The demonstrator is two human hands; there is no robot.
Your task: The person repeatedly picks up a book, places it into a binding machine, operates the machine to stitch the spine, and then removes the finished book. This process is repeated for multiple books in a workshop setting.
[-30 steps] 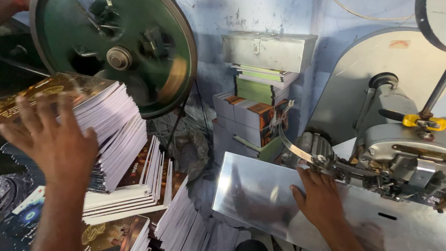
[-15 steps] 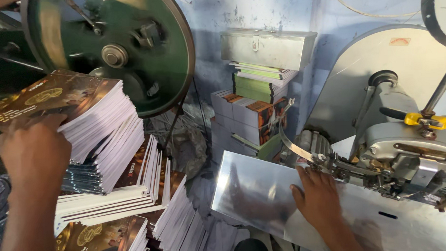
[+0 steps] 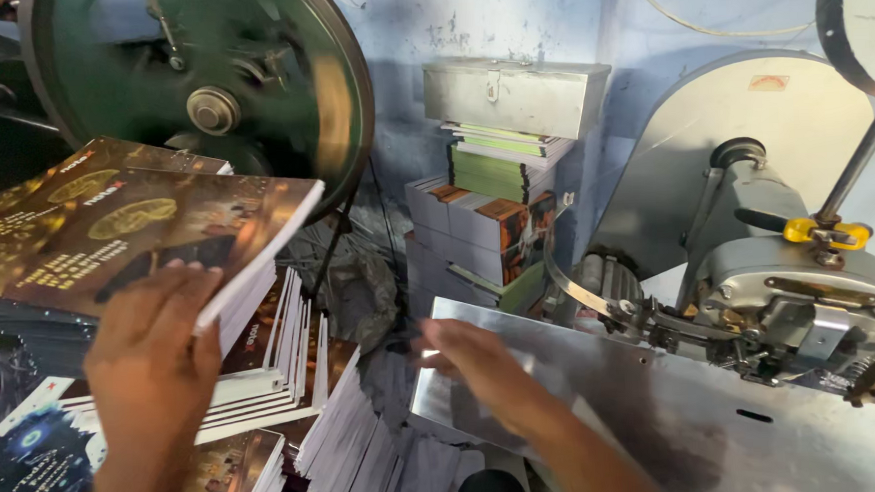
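Note:
My left hand (image 3: 157, 357) grips the near edge of a thin booklet (image 3: 132, 230) with a dark brown and gold cover, lifted off the top of a tall stack of the same booklets (image 3: 266, 367) at the left. My right hand (image 3: 472, 358) hovers, blurred, with fingers spread and nothing in it, over the left end of the shiny metal table (image 3: 661, 413) of a stitching machine (image 3: 803, 289).
A big green flywheel (image 3: 214, 88) stands behind the stacks. More booklets (image 3: 486, 224) are piled against the blue wall under a grey metal box (image 3: 515, 95). Fanned booklets (image 3: 358, 446) lie low in the middle. A yellow knob (image 3: 825, 231) sits on the machine.
My left hand slid down the stack and lifted the top booklet toward the right. My right hand moved left across the metal table toward the booklets.

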